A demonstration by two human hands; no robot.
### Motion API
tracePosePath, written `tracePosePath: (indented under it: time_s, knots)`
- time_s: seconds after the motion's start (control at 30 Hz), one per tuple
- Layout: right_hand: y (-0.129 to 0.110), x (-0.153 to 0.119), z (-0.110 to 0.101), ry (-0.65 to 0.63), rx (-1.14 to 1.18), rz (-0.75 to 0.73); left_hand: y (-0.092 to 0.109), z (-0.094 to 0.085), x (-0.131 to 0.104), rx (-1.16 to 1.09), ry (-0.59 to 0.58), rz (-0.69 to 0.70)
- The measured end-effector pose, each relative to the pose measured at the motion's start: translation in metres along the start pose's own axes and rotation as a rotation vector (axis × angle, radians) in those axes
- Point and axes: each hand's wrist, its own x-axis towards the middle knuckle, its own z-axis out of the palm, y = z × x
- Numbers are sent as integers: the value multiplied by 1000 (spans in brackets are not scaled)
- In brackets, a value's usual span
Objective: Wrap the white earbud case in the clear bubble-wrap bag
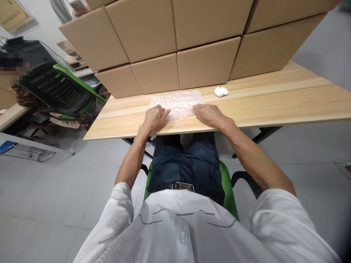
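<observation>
Plastic sheet [179, 100] on table [274, 104]; boxes [208, 27] behind; small object [221, 91] rightward.

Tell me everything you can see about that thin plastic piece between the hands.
The plastic piece looks like soft, see-through film, faintly pinkish, wrinkled, and roughly rectangular. Whether it's a bag or a single sheet, I can't tell. It lies spread on the wooden table, in front of the cardboard boxes. The left hand touches its near left part; the right hand its right edge.
</observation>
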Motion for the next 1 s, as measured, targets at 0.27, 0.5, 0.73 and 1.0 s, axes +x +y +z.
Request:
tracePosePath:
  time_s: [0.27,0.5,0.73,1.0]
  knots:
    - [-3,-15,25,68,15,-59,38,9,56,-32,-94,26]
    - [-3,-33,16,31,68,-85,44,24,47,9,-222,-45]
    - [-36,-11,-33,36,155,11,46,21,43,32,-205,-29]
    - [-83,82,-11,-41,382,-60,38,39,51,96,-242,-6]
